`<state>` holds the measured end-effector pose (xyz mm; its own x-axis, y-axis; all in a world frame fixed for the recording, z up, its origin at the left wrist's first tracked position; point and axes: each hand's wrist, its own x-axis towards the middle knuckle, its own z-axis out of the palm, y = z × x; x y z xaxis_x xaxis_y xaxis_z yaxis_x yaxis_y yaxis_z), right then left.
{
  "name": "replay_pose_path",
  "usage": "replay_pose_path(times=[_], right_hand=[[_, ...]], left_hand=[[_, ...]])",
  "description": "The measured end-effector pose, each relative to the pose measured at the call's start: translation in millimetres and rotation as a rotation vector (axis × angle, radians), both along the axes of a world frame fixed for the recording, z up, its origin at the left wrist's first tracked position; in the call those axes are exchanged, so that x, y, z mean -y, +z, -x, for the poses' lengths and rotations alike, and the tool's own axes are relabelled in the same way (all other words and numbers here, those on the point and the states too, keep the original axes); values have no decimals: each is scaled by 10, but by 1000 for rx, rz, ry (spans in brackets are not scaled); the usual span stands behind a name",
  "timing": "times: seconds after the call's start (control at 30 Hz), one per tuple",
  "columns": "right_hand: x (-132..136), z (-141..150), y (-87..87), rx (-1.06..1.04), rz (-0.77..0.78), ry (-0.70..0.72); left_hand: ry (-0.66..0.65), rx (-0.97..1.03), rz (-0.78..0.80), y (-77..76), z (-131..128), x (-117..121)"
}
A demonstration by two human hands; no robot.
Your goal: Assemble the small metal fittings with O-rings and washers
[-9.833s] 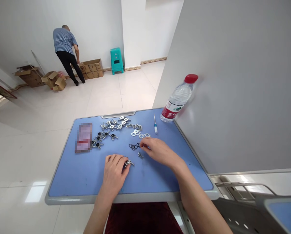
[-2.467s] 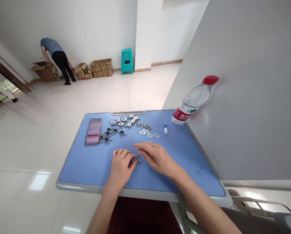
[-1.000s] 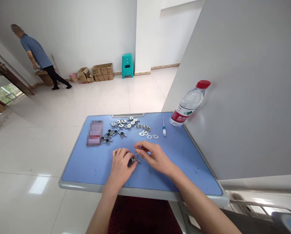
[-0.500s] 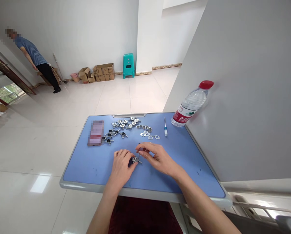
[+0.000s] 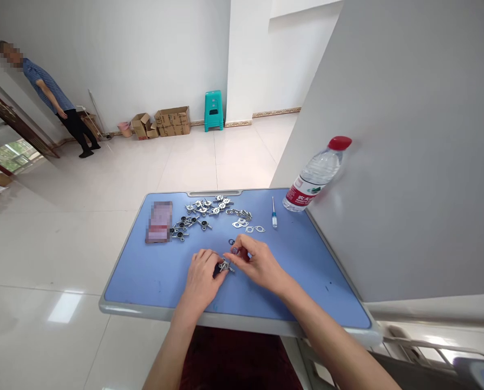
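On the blue table [image 5: 152, 276], my left hand [image 5: 201, 277] is curled around a small metal bracket part [image 5: 224, 266], holding it against the surface. My right hand [image 5: 255, 261] pinches something tiny at the fingertips, right above that part; I cannot make out what it is. A black rubber ring [image 5: 231, 241] lies just behind my right hand. Further back lie loose flat metal plates [image 5: 242, 222] and a cluster of metal brackets [image 5: 203, 207], some with black centres [image 5: 182, 225].
A small screwdriver [image 5: 273, 213] and a tilted water bottle [image 5: 315, 173] sit at the back right by a grey partition [image 5: 408, 151]. A blurred card [image 5: 159, 221] lies back left. Across the room a person [image 5: 51, 95] stands near cardboard boxes [image 5: 172, 120] and a teal stool [image 5: 213, 110].
My right hand has drawn in closer to the part under my left hand, uncovering a black ring behind it. The person across the room has straightened up and moved left.
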<state>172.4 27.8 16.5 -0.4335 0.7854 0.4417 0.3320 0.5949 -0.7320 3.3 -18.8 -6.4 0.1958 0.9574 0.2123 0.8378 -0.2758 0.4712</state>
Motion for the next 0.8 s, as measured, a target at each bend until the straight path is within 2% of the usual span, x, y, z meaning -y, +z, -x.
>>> replay_pose_path(times=[0.17,0.37,0.53,0.8], right_hand=[[-12,18,-24,-12,-122,-35],[-2,-7,27,-95,-125,15],[-2,18,2,-73,-183,92],[12,45,41,-55,-172,159]], left_hand=[[-7,28,39,29,4,2],[-5,73,55,32,10,1],[1,114,80,27,8,-6],[12,136,106,43,7,-4]])
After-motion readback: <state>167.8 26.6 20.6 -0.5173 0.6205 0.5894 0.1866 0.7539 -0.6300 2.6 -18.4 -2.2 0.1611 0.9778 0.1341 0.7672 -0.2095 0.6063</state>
